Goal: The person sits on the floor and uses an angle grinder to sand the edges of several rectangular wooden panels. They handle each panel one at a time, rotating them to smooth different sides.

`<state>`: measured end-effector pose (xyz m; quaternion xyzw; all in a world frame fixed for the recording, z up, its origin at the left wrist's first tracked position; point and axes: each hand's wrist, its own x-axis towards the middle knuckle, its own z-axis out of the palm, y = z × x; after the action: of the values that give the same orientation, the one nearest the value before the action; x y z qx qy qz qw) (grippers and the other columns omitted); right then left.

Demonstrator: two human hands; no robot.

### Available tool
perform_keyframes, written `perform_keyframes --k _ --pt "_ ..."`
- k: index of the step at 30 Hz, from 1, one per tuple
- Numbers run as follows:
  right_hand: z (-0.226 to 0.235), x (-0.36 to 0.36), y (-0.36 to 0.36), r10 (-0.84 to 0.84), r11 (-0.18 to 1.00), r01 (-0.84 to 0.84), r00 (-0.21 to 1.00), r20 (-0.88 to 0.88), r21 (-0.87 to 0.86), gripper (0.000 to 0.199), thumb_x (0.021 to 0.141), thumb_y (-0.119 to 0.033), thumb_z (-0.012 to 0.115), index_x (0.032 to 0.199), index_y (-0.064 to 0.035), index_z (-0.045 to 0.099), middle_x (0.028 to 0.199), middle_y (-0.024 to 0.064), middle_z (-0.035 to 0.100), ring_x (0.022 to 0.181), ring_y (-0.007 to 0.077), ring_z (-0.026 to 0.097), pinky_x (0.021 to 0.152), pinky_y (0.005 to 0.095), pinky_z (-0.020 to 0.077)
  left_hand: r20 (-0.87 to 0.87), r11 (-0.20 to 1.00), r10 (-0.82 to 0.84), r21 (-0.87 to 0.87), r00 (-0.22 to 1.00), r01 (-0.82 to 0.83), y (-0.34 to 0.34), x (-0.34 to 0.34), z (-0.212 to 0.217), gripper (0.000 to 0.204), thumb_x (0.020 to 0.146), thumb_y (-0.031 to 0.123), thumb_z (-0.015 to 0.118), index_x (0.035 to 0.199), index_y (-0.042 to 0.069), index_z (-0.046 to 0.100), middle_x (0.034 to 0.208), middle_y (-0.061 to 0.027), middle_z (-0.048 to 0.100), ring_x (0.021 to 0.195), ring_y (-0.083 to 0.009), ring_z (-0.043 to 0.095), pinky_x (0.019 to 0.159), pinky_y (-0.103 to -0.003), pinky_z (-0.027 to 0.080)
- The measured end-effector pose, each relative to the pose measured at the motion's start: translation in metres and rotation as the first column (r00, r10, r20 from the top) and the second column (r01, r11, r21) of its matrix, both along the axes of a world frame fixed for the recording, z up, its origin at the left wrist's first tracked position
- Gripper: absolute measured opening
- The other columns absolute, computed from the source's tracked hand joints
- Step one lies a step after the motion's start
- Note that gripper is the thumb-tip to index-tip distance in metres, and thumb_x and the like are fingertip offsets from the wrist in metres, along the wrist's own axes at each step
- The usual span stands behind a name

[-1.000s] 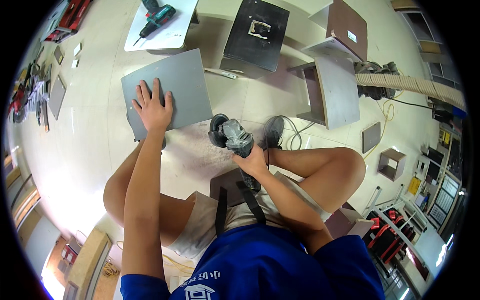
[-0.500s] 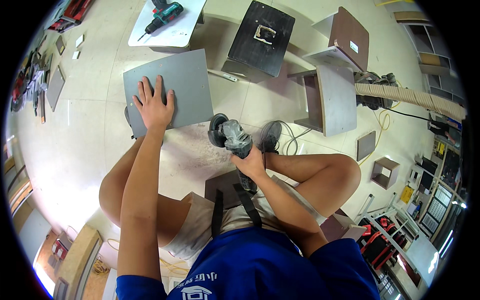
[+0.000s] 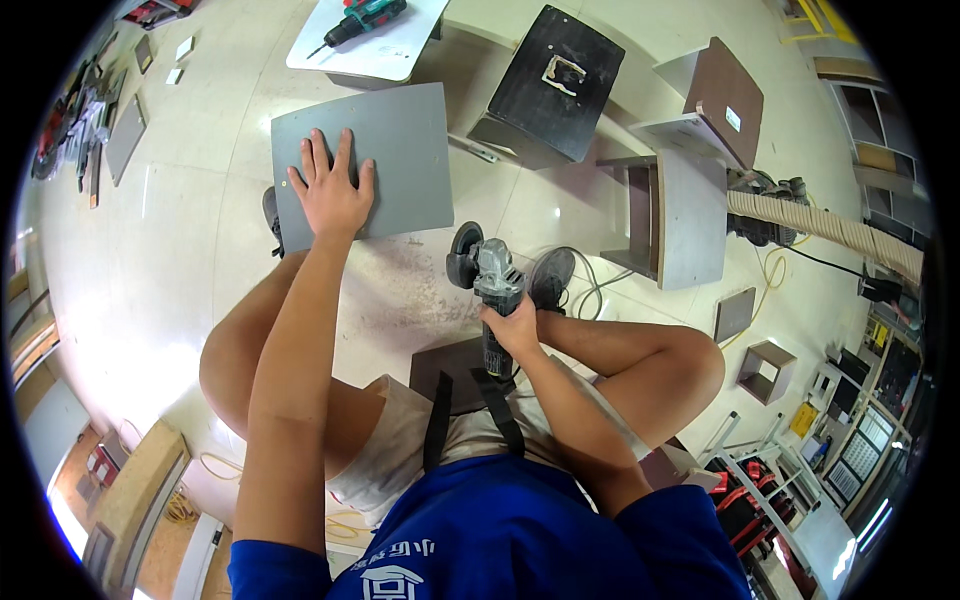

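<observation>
My left hand (image 3: 333,195) lies flat with fingers spread on a grey board (image 3: 412,150), pressing near its middle. A few small round marks dot the board's surface. In my right hand (image 3: 513,328) is an angle grinder (image 3: 497,268), gripped round its dark body. Its disc and guard point away from me, just off the board's near right corner, and do not touch it. Whether the disc is spinning I cannot tell. Beneath the grinder, a dark brown panel or stool top (image 3: 432,368) shows between my thighs.
A cordless drill (image 3: 365,22) rests on a white-topped stool (image 3: 410,55) beyond the board. To its right stand a black stool (image 3: 550,105) with a rough cut-out, a brown-and-white stool (image 3: 725,100) and a grey-topped one (image 3: 692,220). A wrapped hose (image 3: 830,222) and cables run at right.
The whole view has shifted, so the board, stools and drill appear farther right. My left hand stays flat on the board, and my right hand keeps its grip on the grinder.
</observation>
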<state>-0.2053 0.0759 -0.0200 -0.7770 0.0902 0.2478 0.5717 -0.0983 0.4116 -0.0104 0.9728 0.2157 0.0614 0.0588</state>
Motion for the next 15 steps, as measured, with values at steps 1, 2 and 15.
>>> perform_keyframes --k 1,2,15 --pt "-0.002 0.003 0.0 -0.025 1.0 0.025 1.0 -0.012 0.011 0.039 0.074 -0.012 0.08 0.107 0.001 0.064 0.091 0.0085 0.073 0.084 0.0166 0.068 0.08 0.0334 0.054 0.002 1.0 0.017 -0.001 1.0 -0.017 -0.003 0.005 -0.001 0.061 0.097 0.049 0.052 0.152 0.025 0.046 0.165 -0.0183 0.027 0.154 -0.0348 0.02 0.121 -0.063 0.011" --pt "-0.006 0.003 0.0 -0.029 0.998 0.03 0.999 -0.017 0.047 0.037 0.075 -0.011 0.08 0.106 0.0007 0.064 0.09 0.0079 0.072 0.082 0.0162 0.067 0.079 0.0331 0.054 0.004 1.0 0.031 -0.001 1.0 -0.031 -0.006 0.01 -0.001 0.061 0.097 0.049 0.051 0.152 0.025 0.046 0.165 -0.0183 0.026 0.154 -0.0348 0.019 0.121 -0.063 0.01" --pt "-0.007 0.023 -0.01 -0.181 0.855 0.296 0.94 -0.291 0.426 0.02 0.083 -0.003 0.073 0.099 0.0 0.061 0.082 0.0066 0.067 0.069 0.0182 0.068 0.065 0.0336 0.0553 -0.553 0.983 -0.022 -0.162 0.833 -0.081 -0.013 0.046 0.075 0.074 0.093 0.06 0.057 0.154 0.021 0.042 0.162 -0.0225 0.028 0.152 -0.0394 0.021 0.118 -0.064 0.019"
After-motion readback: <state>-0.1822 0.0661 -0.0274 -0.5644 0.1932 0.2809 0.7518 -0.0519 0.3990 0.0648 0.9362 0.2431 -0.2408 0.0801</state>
